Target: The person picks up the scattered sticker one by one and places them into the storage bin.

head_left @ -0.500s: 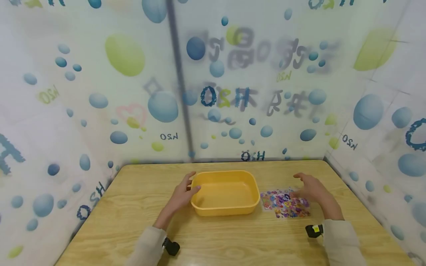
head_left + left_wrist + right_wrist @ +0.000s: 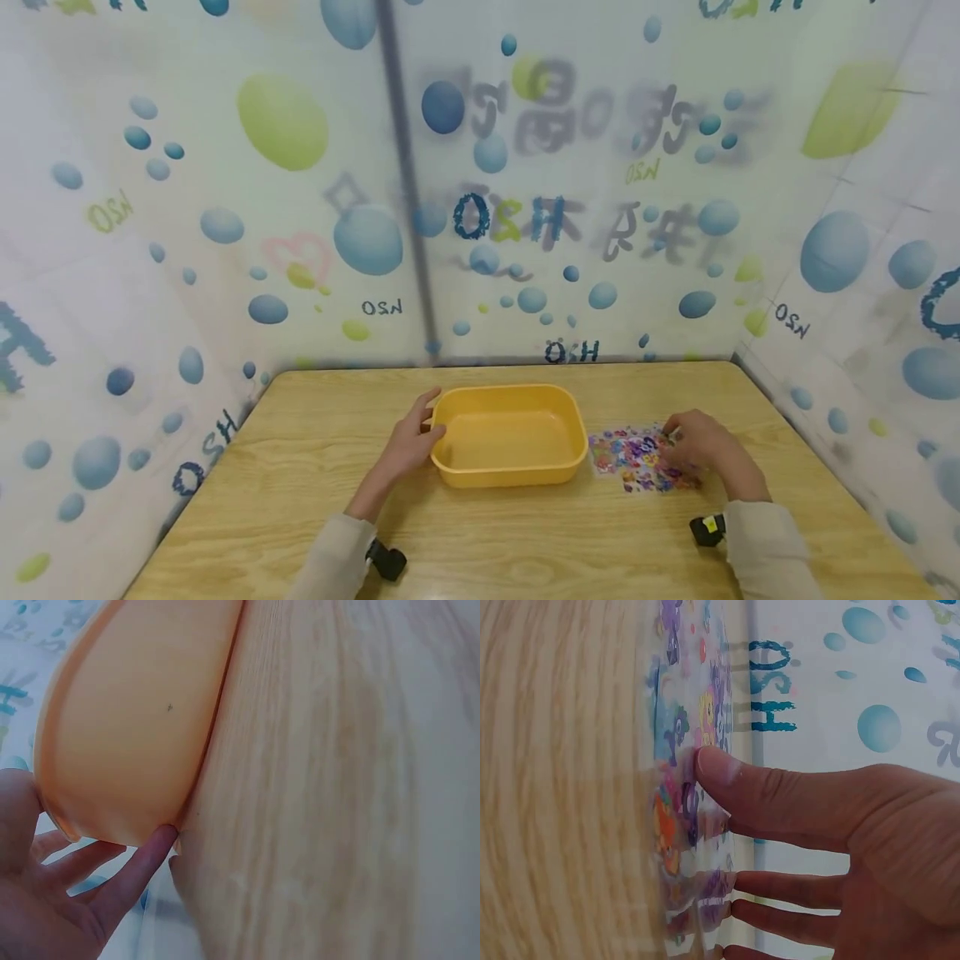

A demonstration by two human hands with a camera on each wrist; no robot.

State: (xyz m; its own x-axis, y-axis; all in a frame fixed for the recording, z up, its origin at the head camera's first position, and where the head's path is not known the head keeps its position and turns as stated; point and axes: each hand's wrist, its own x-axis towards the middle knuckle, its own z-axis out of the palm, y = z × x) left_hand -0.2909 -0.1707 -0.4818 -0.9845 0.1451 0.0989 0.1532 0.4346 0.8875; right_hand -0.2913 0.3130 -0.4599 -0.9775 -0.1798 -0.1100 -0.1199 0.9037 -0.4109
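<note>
A yellow plastic basin (image 2: 510, 478) stands on the table. My left hand (image 2: 409, 437) holds its left end, thumb over the rim and fingers along the outer wall, as the left wrist view also shows for the hand (image 2: 67, 892). To the basin's right lies a clear glossy sheet of colourful cartoon stickers (image 2: 626, 454). Over the sheet's right part is my right hand (image 2: 705, 450), fingers pointing down. In the right wrist view, the thumb and fingertips of this hand (image 2: 802, 810) touch the sticker sheet (image 2: 676, 735), spread apart along it.
The wood-grain table (image 2: 480, 533) fills the lower part of the head view. A pale curtain (image 2: 480, 275) with blue and green dots hangs behind it and on both sides. A small black camera sits on each wrist, the left camera (image 2: 387, 560) close over the tabletop.
My right hand has come down onto the sticker sheet, its fingers drawing closer to the thumb. My left hand stays at the basin's left end, and the basin keeps its place.
</note>
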